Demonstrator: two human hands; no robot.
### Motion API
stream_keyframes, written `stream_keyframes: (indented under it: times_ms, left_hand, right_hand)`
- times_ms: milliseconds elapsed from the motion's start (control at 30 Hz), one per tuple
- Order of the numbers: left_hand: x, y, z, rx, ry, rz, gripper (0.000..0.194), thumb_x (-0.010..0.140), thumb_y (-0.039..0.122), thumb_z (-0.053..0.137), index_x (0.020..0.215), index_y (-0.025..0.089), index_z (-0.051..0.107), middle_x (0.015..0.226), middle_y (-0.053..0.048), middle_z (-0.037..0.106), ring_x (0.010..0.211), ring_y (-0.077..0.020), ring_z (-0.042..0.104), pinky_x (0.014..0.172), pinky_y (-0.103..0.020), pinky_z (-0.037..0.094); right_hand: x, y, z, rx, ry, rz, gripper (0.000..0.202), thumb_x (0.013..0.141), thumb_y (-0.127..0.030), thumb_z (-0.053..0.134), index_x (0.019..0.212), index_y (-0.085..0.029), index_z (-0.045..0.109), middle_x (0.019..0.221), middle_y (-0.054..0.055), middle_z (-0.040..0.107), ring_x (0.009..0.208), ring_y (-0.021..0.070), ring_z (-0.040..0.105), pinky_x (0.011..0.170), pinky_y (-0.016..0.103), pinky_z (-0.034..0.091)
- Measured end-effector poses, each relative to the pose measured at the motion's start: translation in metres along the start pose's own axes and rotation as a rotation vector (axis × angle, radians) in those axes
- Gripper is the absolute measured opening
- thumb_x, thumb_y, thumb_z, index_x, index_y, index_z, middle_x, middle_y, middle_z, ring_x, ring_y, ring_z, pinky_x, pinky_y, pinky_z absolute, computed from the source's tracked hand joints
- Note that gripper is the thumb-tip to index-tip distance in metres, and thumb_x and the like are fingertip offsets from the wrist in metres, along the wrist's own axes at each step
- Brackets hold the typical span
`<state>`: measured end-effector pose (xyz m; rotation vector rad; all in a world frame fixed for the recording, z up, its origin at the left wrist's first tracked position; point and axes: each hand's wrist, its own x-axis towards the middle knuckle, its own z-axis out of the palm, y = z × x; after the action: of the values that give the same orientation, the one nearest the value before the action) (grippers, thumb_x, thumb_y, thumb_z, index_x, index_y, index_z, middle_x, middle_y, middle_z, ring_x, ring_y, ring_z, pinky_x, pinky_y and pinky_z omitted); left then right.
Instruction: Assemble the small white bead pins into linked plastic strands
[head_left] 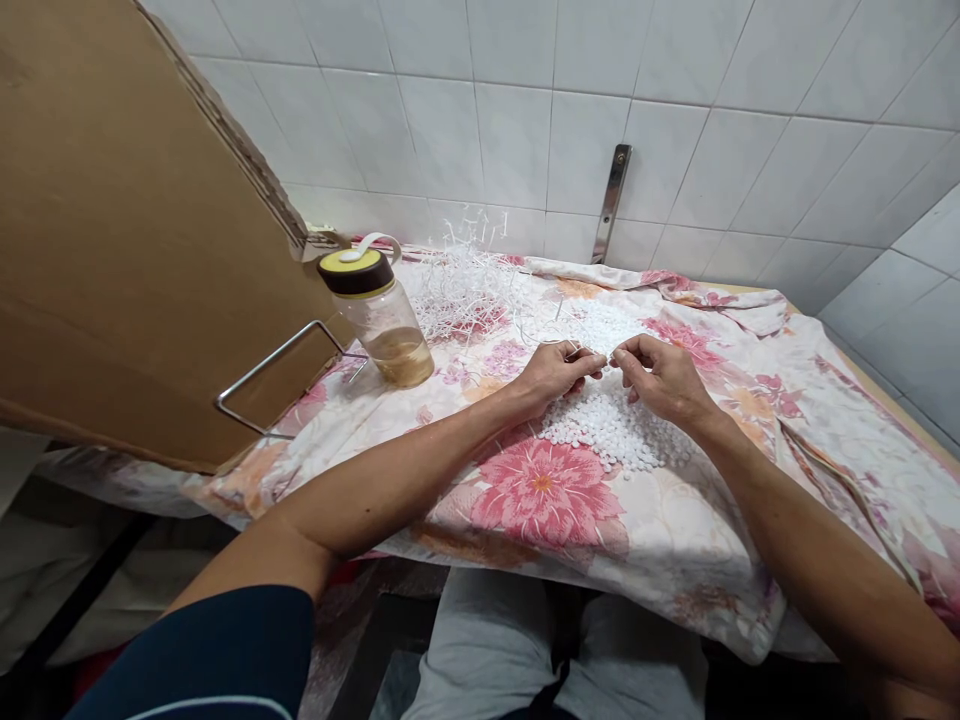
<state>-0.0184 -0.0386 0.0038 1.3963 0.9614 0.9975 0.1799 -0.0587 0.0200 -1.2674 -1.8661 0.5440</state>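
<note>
My left hand [555, 378] and my right hand [664, 378] meet fingertip to fingertip above a pile of small white bead-like pieces [637, 440]. Both are closed in a pinch. Whatever sits between the fingertips is too small to make out; a faint pale speck shows where they nearly touch. Behind my left hand spreads a tangle of thin white strands [472, 295], with stiff ends sticking up. Beads and strands both lie on a flowered cloth [420, 480] that covers the table.
A clear bottle [394, 335] with a yellow-and-brown lid stands left of the strands, part full of brownish liquid. Left of it are a bent metal bar [259, 370] and a large cardboard panel [135, 240]. A tiled wall [510, 140] with a metal bracket [613, 203] closes off the back.
</note>
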Motion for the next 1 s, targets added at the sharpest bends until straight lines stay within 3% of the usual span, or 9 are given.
stream_keyframes:
  times_ms: [333,567,700,1000]
  left_hand:
    - [-0.0023,0.0021,0.0019,0.005,-0.034,0.011,0.035,0.078,0.046,0.081,0.078,0.013,0.07,0.072,-0.004,0.065,0.053,-0.0076,0.048,0.049,-0.025,0.031]
    - [-0.0026,0.0024,0.0005,0.025,-0.039,0.002,0.032,0.084,0.043,0.077,0.074,0.014,0.067,0.062,-0.001,0.056,0.051,-0.0078,0.046,0.049,-0.025,0.03]
    - [-0.0019,0.0018,0.0004,0.001,-0.039,-0.003,0.03,0.085,0.04,0.076,0.073,0.014,0.066,0.065,-0.001,0.057,0.052,-0.0073,0.047,0.049,-0.025,0.031]
    - [-0.0024,0.0043,0.0015,-0.004,-0.001,-0.012,0.025,0.086,0.034,0.075,0.075,0.014,0.066,0.064,-0.001,0.059,0.052,-0.0083,0.049,0.051,-0.025,0.034]
  right_hand:
    - [0.0001,0.0026,0.0009,0.015,-0.017,-0.049,0.024,0.093,-0.042,0.067,0.095,-0.019,0.073,0.084,0.006,0.073,0.065,0.0169,0.065,0.055,0.029,0.053]
    - [0.0003,0.0001,0.0,0.029,-0.032,-0.03,0.027,0.092,-0.044,0.069,0.094,-0.018,0.072,0.079,0.005,0.072,0.059,0.0147,0.062,0.053,0.028,0.052]
    - [-0.0004,0.0003,0.0003,0.031,-0.033,-0.036,0.027,0.093,-0.044,0.067,0.096,-0.018,0.074,0.082,0.005,0.073,0.06,0.0148,0.062,0.054,0.028,0.053]
    - [0.0001,-0.0043,-0.0037,0.052,-0.01,0.024,0.041,0.098,-0.057,0.058,0.092,-0.018,0.07,0.064,0.001,0.065,0.045,0.0123,0.06,0.046,0.026,0.049]
